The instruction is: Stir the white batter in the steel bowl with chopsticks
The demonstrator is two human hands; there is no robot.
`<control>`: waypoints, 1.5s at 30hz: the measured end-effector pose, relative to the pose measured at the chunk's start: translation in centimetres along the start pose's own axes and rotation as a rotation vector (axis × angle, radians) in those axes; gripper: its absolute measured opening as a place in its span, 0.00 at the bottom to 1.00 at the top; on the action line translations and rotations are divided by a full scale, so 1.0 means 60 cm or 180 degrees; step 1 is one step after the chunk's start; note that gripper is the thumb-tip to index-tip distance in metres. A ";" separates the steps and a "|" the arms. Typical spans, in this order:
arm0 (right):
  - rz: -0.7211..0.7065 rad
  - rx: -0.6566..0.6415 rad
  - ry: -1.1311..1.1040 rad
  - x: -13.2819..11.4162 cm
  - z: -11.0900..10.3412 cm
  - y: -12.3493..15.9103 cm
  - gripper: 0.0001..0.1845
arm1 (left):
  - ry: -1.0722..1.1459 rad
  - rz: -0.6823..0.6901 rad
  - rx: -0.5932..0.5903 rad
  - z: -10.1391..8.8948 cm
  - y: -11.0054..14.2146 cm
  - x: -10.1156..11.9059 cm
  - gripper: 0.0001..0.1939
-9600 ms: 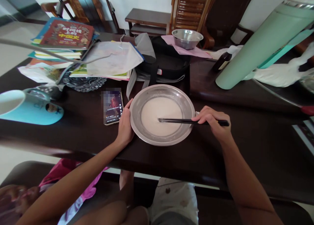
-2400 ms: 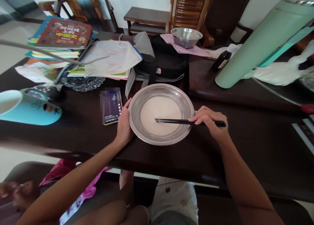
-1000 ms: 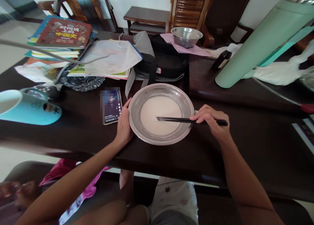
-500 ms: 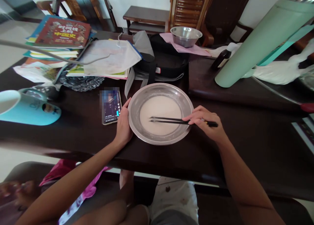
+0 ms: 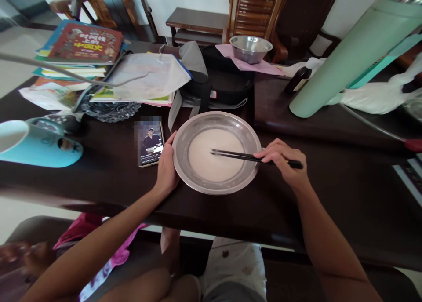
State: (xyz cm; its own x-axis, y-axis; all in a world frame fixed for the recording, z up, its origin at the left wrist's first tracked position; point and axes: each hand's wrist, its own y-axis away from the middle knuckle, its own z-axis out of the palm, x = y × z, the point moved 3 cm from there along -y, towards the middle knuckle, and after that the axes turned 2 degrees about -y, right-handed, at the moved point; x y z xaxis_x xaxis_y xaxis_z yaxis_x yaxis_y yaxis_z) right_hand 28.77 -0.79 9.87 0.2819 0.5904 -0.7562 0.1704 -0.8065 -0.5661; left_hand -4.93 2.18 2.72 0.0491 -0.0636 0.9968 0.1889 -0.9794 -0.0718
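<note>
A wide metal bowl (image 5: 184, 179) rests on the dark table, tilted slightly in view, with a pale milky liquid (image 5: 211, 168) in it. My left hand (image 5: 167, 170) grips the bowl's left rim, the fingers partly hidden behind it. In my right hand (image 5: 285, 161) is a pair of black chopsticks (image 5: 239, 155), held close together over the bowl's right rim. Their tips are at the liquid near the bowl's middle. A phone (image 5: 150, 143) with a lit screen lies just left of my left hand.
At the left stands a light blue mug (image 5: 42, 146). Behind are stacked books (image 5: 84, 45), a glass dish (image 5: 110, 110), a black bag (image 5: 224, 80) and a smaller metal bowl (image 5: 251, 51). A tall green flask (image 5: 349, 56) rises at the right. Another person's hand (image 5: 36, 256) shows at lower left.
My right hand has moved right and slightly up, carrying the chopstick tips across the liquid. The left hand and bowl stay in place. The phone's picture has changed.
</note>
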 end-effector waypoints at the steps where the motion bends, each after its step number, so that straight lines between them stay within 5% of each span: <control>1: 0.0010 0.0005 -0.0055 0.000 0.000 0.001 0.21 | -0.0001 0.0001 -0.0008 0.000 0.000 0.000 0.38; 6: -0.0042 -0.0253 -0.0013 0.000 0.007 0.000 0.15 | -0.0071 0.0074 -0.0034 0.003 0.002 0.006 0.37; 11: 0.0052 0.0073 -0.0036 0.001 -0.001 0.000 0.20 | -0.0088 0.0047 0.0014 0.002 0.003 0.008 0.38; 16: 0.0076 -0.0342 -0.0068 0.000 0.009 0.001 0.18 | -0.0241 0.0071 -0.0024 -0.003 0.001 0.004 0.38; 23: 0.0098 -0.0038 -0.0131 0.000 -0.001 0.002 0.22 | -0.0219 0.0049 -0.0054 -0.003 0.000 0.001 0.38; 28: 0.0079 -0.0285 -0.0003 0.000 0.008 -0.001 0.14 | -0.0118 0.0045 0.0002 0.001 0.002 0.004 0.38; 32: 0.0167 0.0080 0.0023 0.001 -0.003 0.001 0.22 | 0.0029 -0.0040 0.0008 0.003 0.002 0.005 0.38; 38: 0.0057 -0.0366 -0.0039 -0.001 0.010 0.000 0.17 | -0.0183 0.0039 0.0008 0.001 0.002 0.006 0.38; 45: 0.0114 -0.0042 -0.0092 0.000 -0.001 0.001 0.23 | -0.0102 0.0027 -0.0004 0.002 0.002 0.006 0.39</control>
State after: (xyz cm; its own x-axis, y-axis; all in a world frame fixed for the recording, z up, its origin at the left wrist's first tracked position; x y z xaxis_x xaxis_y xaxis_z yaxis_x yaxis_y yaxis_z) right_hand 28.84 -0.83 9.84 0.2607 0.5616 -0.7853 0.1732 -0.8274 -0.5342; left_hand -4.79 2.07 3.04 0.0821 -0.0656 0.9945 0.1872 -0.9791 -0.0800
